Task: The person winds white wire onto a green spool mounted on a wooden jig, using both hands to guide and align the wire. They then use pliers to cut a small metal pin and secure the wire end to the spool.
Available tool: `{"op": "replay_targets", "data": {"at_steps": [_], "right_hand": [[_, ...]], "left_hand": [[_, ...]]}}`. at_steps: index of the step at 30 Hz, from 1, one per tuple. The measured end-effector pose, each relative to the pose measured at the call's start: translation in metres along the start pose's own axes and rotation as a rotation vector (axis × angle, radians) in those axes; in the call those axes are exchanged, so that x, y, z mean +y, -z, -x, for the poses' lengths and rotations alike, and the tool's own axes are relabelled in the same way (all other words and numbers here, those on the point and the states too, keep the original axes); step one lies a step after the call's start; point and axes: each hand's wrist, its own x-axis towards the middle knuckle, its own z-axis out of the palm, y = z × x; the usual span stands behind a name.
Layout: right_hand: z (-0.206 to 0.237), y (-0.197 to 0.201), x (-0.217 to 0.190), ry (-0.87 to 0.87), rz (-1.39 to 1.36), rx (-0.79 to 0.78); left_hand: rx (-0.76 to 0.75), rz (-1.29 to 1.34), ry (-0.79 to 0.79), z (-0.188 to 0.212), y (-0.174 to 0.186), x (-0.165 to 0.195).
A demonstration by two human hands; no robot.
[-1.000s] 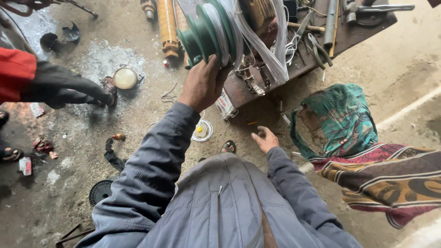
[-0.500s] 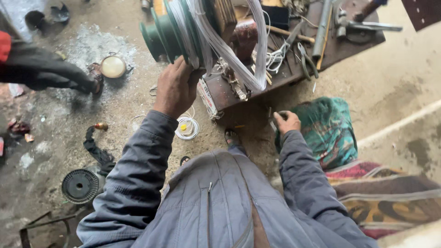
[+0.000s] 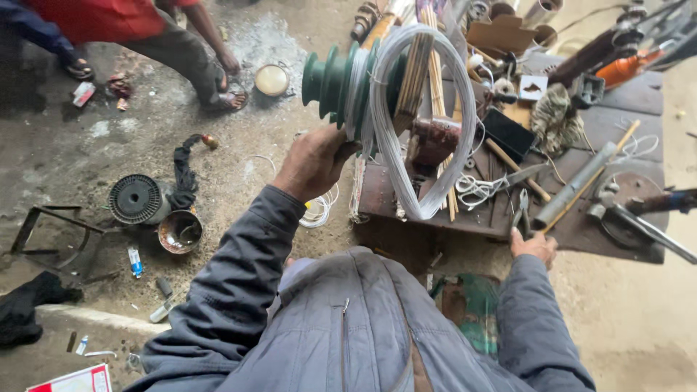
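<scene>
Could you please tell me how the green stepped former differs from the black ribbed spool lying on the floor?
The green stepped former is held up by the left hand, with pale wire loops hanging beside it; the black ribbed spool lies untouched on the ground. The former steps through several widths; the spool looks even. Both are round.

Single head camera, looking steeply down, close over workbench (image 3: 581, 232) and floor (image 3: 87, 160).

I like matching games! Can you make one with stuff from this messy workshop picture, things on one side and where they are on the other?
Things:
1. green stepped spool
2. white wire loop
3. right hand
4. black ribbed disc

Places:
A. on the dirty floor
B. on the edge of the workbench
C. held up by the left hand
D. hanging beside the spool

Pairs: 1-C, 2-D, 3-B, 4-A
</scene>
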Motion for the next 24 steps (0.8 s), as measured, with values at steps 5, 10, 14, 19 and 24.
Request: {"op": "replay_targets", "data": {"at_steps": [5, 10, 14, 19, 24], "right_hand": [[-0.011, -0.01, -0.003, -0.032, -0.035, -0.058], [-0.013, -0.017, -0.006, 0.072, 0.13, -0.002], [-0.02, -0.012, -0.007, 0.008, 0.07, -0.105], [-0.024, -0.004, -0.001, 0.052, 0.062, -0.155], [-0.016, -0.002, 0.008, 0.01, -0.032, -0.142]], "left_hand": [[-0.01, 0.078, 0.066, 0.003, 0.0, 0.004], [-0.036, 0.039, 0.101, 0.004, 0.002, 0.009], [-0.051, 0.035, 0.113, 0.003, 0.003, 0.013], [-0.042, 0.055, 0.109, 0.004, 0.002, 0.012], [-0.054, 0.027, 0.061, 0.002, 0.002, 0.006]]}}
